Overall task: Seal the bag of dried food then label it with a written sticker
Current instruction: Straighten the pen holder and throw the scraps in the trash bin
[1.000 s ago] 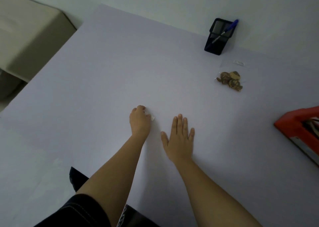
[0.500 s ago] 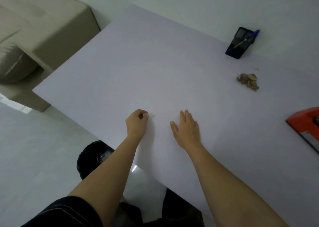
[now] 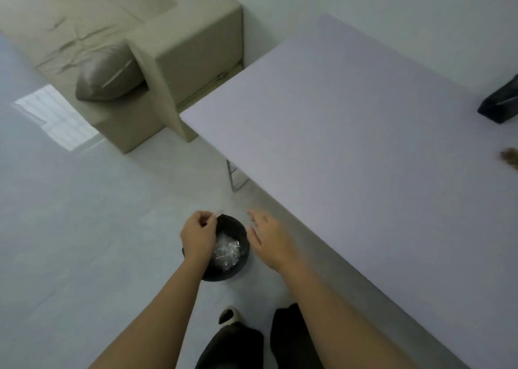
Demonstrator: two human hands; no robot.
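Bag [image 3: 510, 158] aside; left hand [image 3: 197, 235] pinched, perhaps gripping something.

The dried food [image 3: 510, 158] and black pen holder [image 3: 501, 106] are running off the right edge; the left hand [image 3: 198, 235] is covering part of the bin [image 3: 232, 245], whatever its curled fingers [image 3: 206, 218] are pinching staying unreadable
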